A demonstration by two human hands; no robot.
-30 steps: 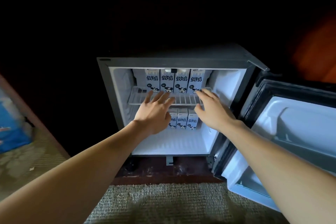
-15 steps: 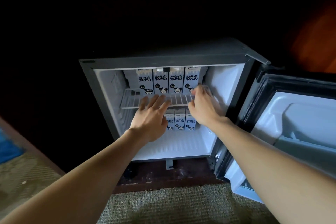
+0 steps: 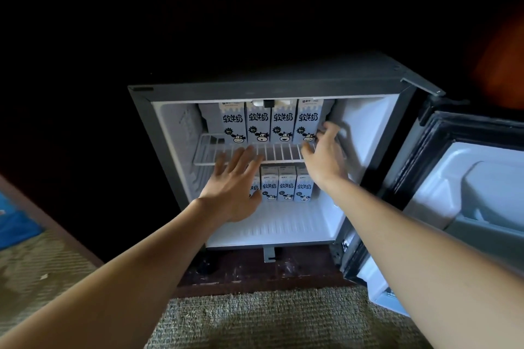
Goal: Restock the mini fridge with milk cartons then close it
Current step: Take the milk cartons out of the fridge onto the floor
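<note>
— Are the milk cartons [image 3: 256,122] all in the mini fridge [image 3: 272,89]?
— Yes, on the wire shelf [image 3: 280,151] and below. The left hand [image 3: 235,187] is spread and empty. The right hand [image 3: 323,159] curls at the rightmost carton [image 3: 307,122], clamp unclear. Nudge it flush, gently.

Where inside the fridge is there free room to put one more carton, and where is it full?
Free: the fridge floor in front of the lower cartons, and the front strip of the wire shelf before the upper cartons. Crowded: both back rows, packed side by side.
</note>
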